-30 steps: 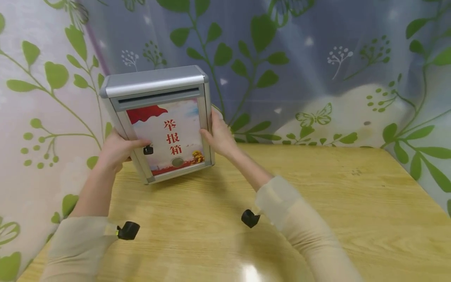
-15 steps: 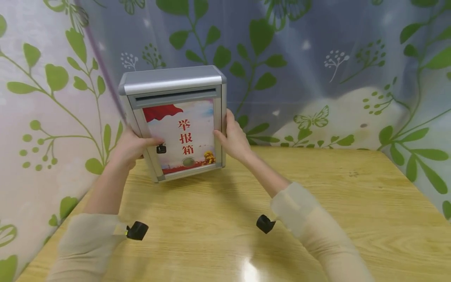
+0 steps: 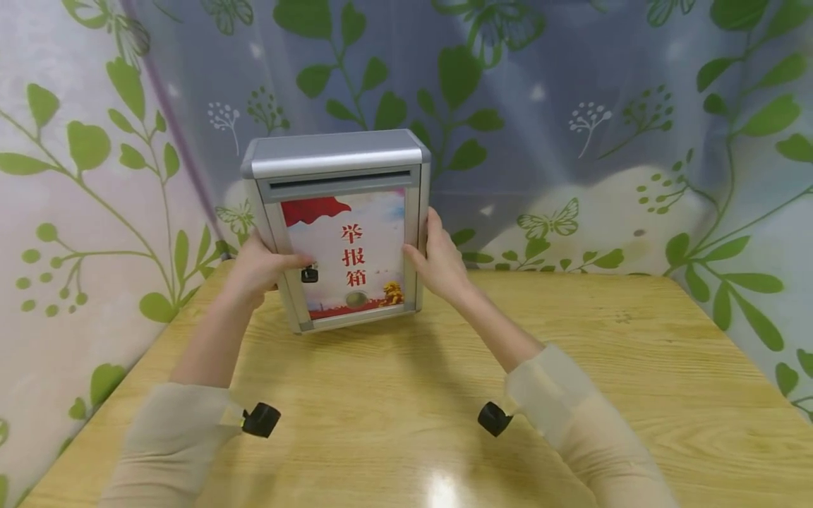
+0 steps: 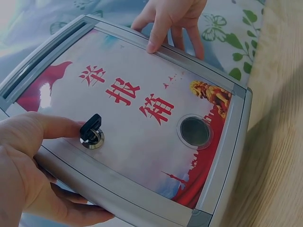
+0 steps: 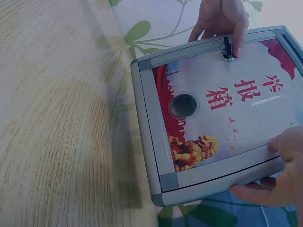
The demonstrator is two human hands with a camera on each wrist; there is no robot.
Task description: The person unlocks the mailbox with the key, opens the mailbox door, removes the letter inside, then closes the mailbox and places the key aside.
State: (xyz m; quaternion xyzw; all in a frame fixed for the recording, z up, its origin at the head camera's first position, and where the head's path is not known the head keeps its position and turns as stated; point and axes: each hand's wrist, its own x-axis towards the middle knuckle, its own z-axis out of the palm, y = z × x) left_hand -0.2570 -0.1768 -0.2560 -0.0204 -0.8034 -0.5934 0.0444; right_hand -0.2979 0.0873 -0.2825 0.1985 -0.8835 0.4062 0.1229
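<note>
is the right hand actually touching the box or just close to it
Touching. The left wrist view shows it: the right hand has its thumb tip on the front of the box, with no gap.

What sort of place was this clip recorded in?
Likely an indoor corner screened off as a work spot: leaf-printed hangings rise behind a wood-grain table, where a silver slotted box is held.

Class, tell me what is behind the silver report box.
Behind the report box hangs leaf-print cloth, visible above it and to both sides. The box hides whatever lies directly behind it.
</note>
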